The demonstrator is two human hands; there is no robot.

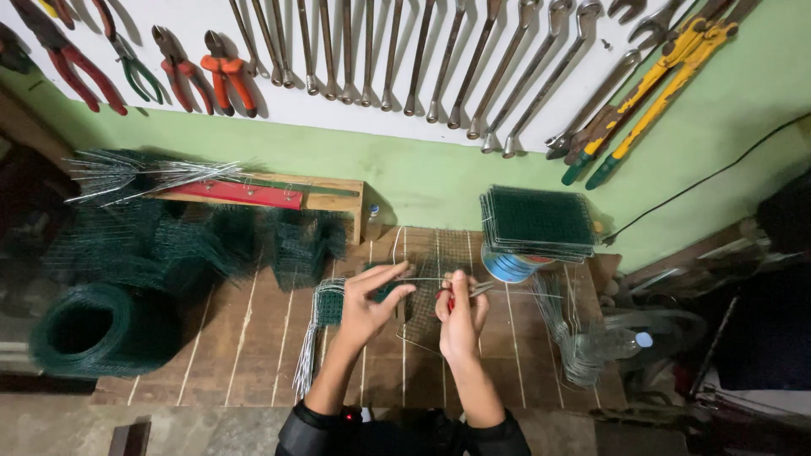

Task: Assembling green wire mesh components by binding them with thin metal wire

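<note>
Thin wire [427, 279] is lying across the middle of the wooden bench [253, 338], held btwn both hands over a flat piece of green mesh [439, 262]. Left hand [367, 308] is pinching the wire w/ thumb and fingers closed on it. Right hand [460, 317] is wrapping around red-handled pliers [471, 293], fist closed; the nose is meeting the wire, but the exact bite is too small to make out. Bundle of straight wires [308, 355] is lying just beside the left wrist. Stacked mesh panels [536, 224] are sitting on a blue spool [509, 266], mostly hidden. Mesh roll [101, 329] far left, dark, hard to read. Spanners [422, 59] hanging on the wall above, tops cut off.
</note>
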